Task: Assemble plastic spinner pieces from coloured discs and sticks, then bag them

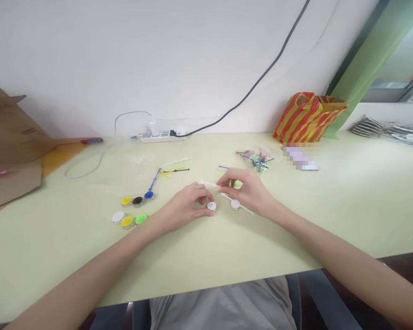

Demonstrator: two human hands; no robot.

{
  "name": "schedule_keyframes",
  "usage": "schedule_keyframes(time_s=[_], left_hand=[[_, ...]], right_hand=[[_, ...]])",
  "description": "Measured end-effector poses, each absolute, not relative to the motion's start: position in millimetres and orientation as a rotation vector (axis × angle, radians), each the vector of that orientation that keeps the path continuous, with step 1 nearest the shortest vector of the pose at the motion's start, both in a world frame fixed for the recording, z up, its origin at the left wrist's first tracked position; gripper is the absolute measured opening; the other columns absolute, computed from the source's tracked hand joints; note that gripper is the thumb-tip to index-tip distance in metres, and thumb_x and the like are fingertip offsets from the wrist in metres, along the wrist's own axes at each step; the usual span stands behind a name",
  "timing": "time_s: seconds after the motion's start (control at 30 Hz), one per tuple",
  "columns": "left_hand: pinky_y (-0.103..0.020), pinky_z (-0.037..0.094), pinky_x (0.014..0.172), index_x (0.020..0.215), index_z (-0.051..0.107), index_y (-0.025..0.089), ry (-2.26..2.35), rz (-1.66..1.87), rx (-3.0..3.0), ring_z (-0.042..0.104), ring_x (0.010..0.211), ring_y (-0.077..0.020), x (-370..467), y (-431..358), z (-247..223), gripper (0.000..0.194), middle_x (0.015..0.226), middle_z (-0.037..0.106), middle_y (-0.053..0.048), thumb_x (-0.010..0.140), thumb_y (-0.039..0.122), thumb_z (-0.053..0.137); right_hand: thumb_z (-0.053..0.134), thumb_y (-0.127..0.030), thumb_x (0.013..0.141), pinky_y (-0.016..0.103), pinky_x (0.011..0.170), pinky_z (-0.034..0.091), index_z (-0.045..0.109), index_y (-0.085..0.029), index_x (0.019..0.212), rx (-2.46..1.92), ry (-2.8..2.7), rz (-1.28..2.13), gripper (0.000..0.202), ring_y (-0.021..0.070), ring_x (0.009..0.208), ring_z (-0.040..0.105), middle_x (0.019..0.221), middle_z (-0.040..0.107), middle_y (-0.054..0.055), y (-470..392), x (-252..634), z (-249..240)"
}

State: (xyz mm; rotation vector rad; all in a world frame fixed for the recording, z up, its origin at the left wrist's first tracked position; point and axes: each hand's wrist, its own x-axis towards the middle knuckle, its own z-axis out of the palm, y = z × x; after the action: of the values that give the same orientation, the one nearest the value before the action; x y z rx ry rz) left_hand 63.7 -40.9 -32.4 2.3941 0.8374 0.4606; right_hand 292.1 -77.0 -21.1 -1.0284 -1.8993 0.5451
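Note:
My left hand [189, 204] grips a small white round cap [211, 206] between thumb and fingers, just above the table or resting on it; I cannot tell which. Pinched in my right hand [242, 185] is a thin white plastic stick [209, 184], its free end pointing left above the cap. Below the right hand lies a white disc piece [235, 204] with a white bar across it. To the left of my left hand, round clear-sided pieces stand in two rows, among them a black-topped piece [137, 201], a blue-topped piece [149, 195] and a green-topped piece [141, 219].
Loose coloured sticks [172, 171] lie beyond my left hand. Farther back are a bag of coloured parts [258, 159], a power strip [163, 136] with a black cable, and a striped bag [308, 119]. A cardboard box [13, 128] stands at far left.

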Motion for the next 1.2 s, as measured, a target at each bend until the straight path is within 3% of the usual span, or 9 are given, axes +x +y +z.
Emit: schedule_keyframes(time_s=[0.17, 0.53, 0.73, 0.97, 1.2], left_hand=[[-0.032, 0.045, 0.080, 0.092, 0.071, 0.024, 0.801, 0.436, 2.370, 0.057, 0.092, -0.0211, 62, -40, -27, 0.018, 0.087, 0.064, -0.002, 0.088, 0.041, 0.072], [-0.031, 0.044, 0.078, 0.087, 0.067, 0.022, 0.708, 0.473, 2.378, 0.055, 0.087, -0.0191, 62, -37, -31, 0.023, 0.084, 0.063, -0.001, 0.089, 0.044, 0.071], [-0.032, 0.045, 0.080, 0.088, 0.070, 0.024, 0.719, 0.446, 2.399, 0.055, 0.084, -0.0188, 61, -40, -26, 0.020, 0.080, 0.061, -0.001, 0.092, 0.043, 0.065], [-0.032, 0.046, 0.086, 0.091, 0.071, 0.025, 0.709, 0.383, 2.400, 0.058, 0.093, -0.0203, 56, -42, -18, 0.014, 0.086, 0.063, -0.001, 0.091, 0.037, 0.064], [-0.034, 0.046, 0.091, 0.096, 0.072, 0.026, 0.769, 0.346, 2.395, 0.059, 0.099, -0.0218, 52, -41, -16, 0.015, 0.098, 0.064, -0.003, 0.091, 0.039, 0.066]], right_hand=[[0.076, -0.019, 0.089, 0.027, 0.068, 0.045, 0.075, -0.020, 0.083, -0.957, -2.068, 0.600, 0.006, 0.0145, 0.073, 0.060, 0.078, 0.071, 0.001, -79, 286, -24], [0.073, -0.008, 0.087, 0.030, 0.074, 0.041, 0.072, -0.018, 0.078, -0.940, -2.309, 0.379, 0.014, 0.0173, 0.076, 0.058, 0.079, 0.072, 0.003, -77, 275, -34], [0.061, -0.005, 0.093, 0.031, 0.075, 0.044, 0.073, -0.019, 0.083, -0.930, -2.289, 0.304, 0.021, 0.0187, 0.080, 0.061, 0.082, 0.073, 0.004, -78, 281, -28], [0.059, -0.003, 0.092, 0.032, 0.075, 0.046, 0.070, -0.020, 0.083, -0.950, -2.231, 0.153, 0.022, 0.0204, 0.083, 0.062, 0.084, 0.073, 0.004, -82, 292, -19], [0.056, -0.007, 0.093, 0.029, 0.071, 0.046, 0.067, -0.022, 0.086, -1.001, -2.075, 0.264, 0.020, 0.0172, 0.079, 0.062, 0.086, 0.069, 0.004, -88, 292, -12]])
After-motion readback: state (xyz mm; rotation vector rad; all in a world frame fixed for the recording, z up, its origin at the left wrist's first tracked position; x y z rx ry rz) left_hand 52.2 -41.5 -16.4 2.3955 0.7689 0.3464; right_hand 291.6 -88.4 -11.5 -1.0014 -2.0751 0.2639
